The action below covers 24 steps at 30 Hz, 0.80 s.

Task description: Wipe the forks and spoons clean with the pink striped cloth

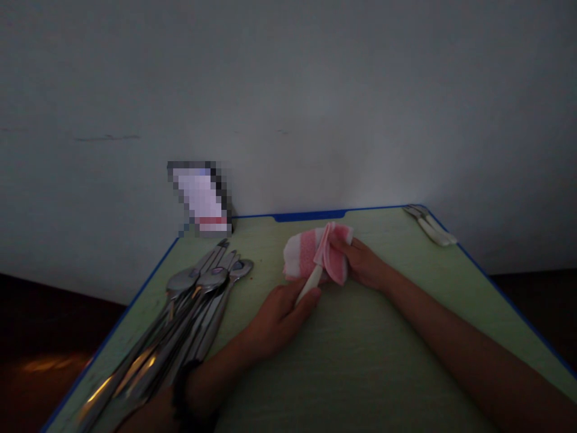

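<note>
Over the middle of the table, my left hand (pixel 286 310) is closed round the pale handle of a piece of cutlery (pixel 311 282). Its far end is wrapped inside a pink and white striped cloth (pixel 309 249), so I cannot tell what kind it is. My right hand (pixel 363 261) grips the cloth from the right side, fingers pressed into its folds around the hidden end. To the left of my left hand lies a pile of metal cutlery (pixel 193 313), with several spoons showing; my left forearm, with a dark band at the wrist, covers part of it.
White-handled forks (pixel 430 225) lie at the table's far right corner. A blurred-out phone-like device (pixel 202 198) leans against the wall at the back left. The pale green table (pixel 360 367) has a blue edge and stands against a grey wall (pixel 315 108).
</note>
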### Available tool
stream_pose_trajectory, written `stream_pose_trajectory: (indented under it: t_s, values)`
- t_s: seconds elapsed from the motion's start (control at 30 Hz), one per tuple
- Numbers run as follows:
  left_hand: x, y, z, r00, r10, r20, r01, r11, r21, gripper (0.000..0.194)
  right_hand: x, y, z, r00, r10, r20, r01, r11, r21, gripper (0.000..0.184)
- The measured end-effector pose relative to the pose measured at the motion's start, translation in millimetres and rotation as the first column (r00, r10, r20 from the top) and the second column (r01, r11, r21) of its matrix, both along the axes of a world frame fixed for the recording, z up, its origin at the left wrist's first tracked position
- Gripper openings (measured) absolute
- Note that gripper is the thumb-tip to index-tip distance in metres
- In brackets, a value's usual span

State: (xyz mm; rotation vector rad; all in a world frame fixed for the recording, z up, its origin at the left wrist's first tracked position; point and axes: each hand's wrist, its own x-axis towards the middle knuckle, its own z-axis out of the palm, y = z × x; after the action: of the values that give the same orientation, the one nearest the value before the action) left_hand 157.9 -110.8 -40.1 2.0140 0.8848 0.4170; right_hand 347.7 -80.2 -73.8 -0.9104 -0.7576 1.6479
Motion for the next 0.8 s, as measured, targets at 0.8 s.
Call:
stream_pose_trajectory:
  t_s: [0.8]
  values:
    - [1, 0, -6.2, 0.993, 0.116, -0.001, -0.116, 0.993, -0.025, 0.033, 22, -1, 3.8, 0.928, 0.197, -0.317, -0.220, 0.975, -0.038, 0.024]
